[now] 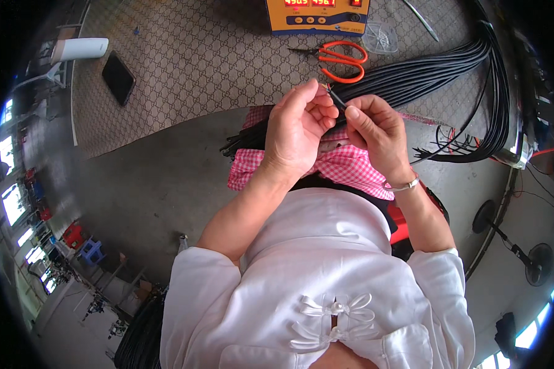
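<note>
Between my hands, above my lap, is the stripped end of a black cable (338, 100), with small coloured wire ends showing at its tip. My right hand (378, 132) pinches the black jacket between thumb and forefinger. At the tip, my left hand (298, 126) has its thumb and curled fingers closed around the thin wires, though the fingertips partly hide them. A thick bundle of black cables (412, 71) lies behind my hands, running from the table across my lap. Orange-handled scissors (343, 60) rest on the table just beyond my hands.
An orange-and-blue device with a lit red display (317, 18) stands at the table's far side. Nearby are a clear plastic box (380, 38) and a metal tool (421, 20). A phone (118, 78) lies at left on the patterned table (184, 67). Pink checked cloth (351, 166) covers my lap.
</note>
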{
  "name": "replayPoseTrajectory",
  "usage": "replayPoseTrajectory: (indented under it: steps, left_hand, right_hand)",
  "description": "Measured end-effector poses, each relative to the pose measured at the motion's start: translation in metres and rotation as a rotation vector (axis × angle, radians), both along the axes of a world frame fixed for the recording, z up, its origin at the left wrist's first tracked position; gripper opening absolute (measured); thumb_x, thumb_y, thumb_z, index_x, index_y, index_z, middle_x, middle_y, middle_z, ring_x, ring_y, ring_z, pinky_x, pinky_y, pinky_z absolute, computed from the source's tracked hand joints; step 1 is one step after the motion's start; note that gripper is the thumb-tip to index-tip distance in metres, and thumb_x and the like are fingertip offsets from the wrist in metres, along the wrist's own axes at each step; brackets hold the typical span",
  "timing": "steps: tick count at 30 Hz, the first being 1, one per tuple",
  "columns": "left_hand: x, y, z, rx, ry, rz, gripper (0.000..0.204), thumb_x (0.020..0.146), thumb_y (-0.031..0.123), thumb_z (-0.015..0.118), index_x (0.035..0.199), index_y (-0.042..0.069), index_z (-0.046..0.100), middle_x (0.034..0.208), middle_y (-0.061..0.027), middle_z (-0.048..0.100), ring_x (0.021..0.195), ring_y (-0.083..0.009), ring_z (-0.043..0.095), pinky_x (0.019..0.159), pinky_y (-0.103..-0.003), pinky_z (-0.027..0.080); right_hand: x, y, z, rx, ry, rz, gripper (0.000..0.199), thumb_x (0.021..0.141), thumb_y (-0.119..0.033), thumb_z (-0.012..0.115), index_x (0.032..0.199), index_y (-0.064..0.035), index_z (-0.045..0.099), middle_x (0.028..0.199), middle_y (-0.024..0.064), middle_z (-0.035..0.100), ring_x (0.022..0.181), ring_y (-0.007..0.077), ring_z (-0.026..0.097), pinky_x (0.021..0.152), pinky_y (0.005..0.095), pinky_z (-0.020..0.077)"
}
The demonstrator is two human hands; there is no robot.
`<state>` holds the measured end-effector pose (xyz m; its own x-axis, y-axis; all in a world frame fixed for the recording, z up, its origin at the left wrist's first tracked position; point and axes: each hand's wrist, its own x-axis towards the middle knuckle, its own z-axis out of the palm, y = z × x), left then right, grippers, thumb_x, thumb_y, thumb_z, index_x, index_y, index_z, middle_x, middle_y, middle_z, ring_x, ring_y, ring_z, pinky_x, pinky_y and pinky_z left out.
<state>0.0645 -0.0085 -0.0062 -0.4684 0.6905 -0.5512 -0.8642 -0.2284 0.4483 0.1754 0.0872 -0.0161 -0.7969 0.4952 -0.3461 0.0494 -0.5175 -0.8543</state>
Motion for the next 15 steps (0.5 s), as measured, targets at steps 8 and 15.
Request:
replayPoseTrajectory:
  steps: [8, 15]
  left_hand:
    - [-0.0043, 0.0006, -0.0061, 0.063, -0.168, -0.06, 0.018, 0.086, 0.019, 0.051, 0.077, 0.004, 0.055, 0.07, -0.0063, 0.056, 0.065, -0.0156, 0.052, 0.06, -0.028, 0.044]
    - [-0.0046, 0.0011, -0.003, 0.098, -0.202, -0.1, 0.016, 0.085, 0.02, 0.054, 0.079, 0.005, 0.056, 0.071, -0.0038, 0.057, 0.064, -0.0132, 0.054, 0.061, -0.026, 0.046]
  right_hand:
    - [0.0006, 0.0015, -0.0023, -0.034, -0.002, 0.003, 0.013, 0.086, -0.014, 0.055, 0.087, -0.0013, 0.054, 0.064, -0.0009, 0.051, 0.05, 0.004, 0.042, 0.043, 0.0155, 0.0313]
    - [0.0007, 0.0022, -0.0043, -0.059, 0.01, -0.009, 0.013, 0.086, -0.015, 0.055, 0.087, -0.0018, 0.054, 0.064, -0.001, 0.05, 0.05, 0.0039, 0.041, 0.042, 0.0157, 0.0302]
